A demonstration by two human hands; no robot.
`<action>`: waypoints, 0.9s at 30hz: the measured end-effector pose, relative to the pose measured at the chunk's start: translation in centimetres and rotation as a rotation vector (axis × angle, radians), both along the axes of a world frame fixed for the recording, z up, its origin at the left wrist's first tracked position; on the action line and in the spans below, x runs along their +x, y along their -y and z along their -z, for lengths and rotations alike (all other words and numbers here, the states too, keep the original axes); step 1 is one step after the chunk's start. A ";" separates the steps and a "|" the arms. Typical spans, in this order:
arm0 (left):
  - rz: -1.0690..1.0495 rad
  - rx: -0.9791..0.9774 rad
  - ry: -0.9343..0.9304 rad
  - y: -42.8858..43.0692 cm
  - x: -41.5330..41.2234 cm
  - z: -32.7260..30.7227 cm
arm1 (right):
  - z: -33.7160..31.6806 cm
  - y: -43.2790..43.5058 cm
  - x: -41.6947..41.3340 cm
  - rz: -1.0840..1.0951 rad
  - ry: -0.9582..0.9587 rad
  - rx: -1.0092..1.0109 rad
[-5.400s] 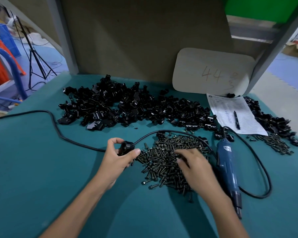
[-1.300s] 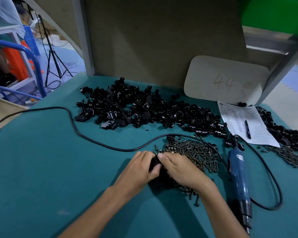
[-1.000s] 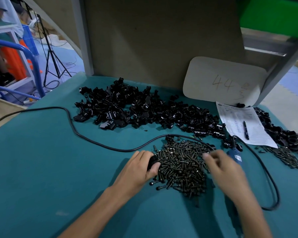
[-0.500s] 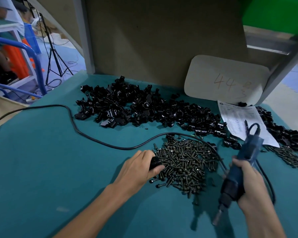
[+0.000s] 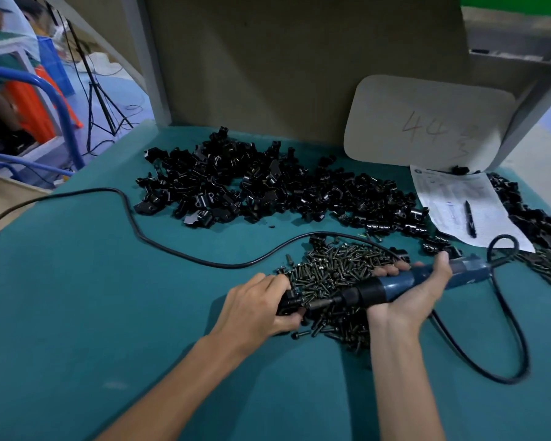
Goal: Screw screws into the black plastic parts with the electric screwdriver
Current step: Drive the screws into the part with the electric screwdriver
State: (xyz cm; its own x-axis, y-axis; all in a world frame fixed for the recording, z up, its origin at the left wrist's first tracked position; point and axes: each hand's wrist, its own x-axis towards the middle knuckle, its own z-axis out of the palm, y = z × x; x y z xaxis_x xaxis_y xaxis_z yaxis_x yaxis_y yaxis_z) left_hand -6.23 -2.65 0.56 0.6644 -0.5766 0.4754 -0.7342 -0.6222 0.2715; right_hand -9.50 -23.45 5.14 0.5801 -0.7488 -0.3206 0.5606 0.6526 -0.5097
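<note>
Both hands are at the near edge of the screw pile (image 5: 334, 275) on the teal surface (image 5: 77, 297). The left hand (image 5: 258, 308) is curled around a single black plastic part (image 5: 288, 302), fingers over the top and thumb tucked beneath, holding it low, right at the pile's left edge. The right hand (image 5: 407, 294) is wrapped around the blue barrel of the electric screwdriver (image 5: 398, 284), palm up, thumb over the top. The tool lies almost level above the screws, its dark nose pointing left, and the bit's tip is right up against the held part. Its black cord (image 5: 172, 249) loops off the tail to the right, and a long run of it snakes away to the left across the surface. Behind the screws, a wide heap of black plastic parts (image 5: 268, 189) stretches across the back. Off to the right, a printed sheet (image 5: 458, 205) with a pen (image 5: 469, 218) resting on it, more black parts (image 5: 535, 214) beyond that, and a pale board (image 5: 427, 122) marked "44" leaning against the back wall.
</note>
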 end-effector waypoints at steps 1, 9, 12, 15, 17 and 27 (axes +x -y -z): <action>-0.001 0.000 0.009 0.0 0.0 0.0 | 0.1 0.0 0.0 0.015 0.000 0.002; 0.001 0.011 0.036 0.1 0.2 0.3 | 1.1 -0.4 0.1 0.057 0.012 0.026; 0.013 0.016 0.020 0.1 0.3 0.3 | 1.3 -0.5 0.1 0.033 0.031 0.017; 0.026 0.027 0.004 0.0 0.4 0.3 | 1.4 -0.6 0.1 -0.009 0.034 -0.026; 0.019 0.031 -0.011 -0.1 0.3 0.4 | 1.4 -0.5 -0.2 -0.057 0.041 -0.077; -0.024 0.017 0.010 -0.1 0.6 0.5 | 1.9 1.0 -2.8 -0.306 -0.071 -0.344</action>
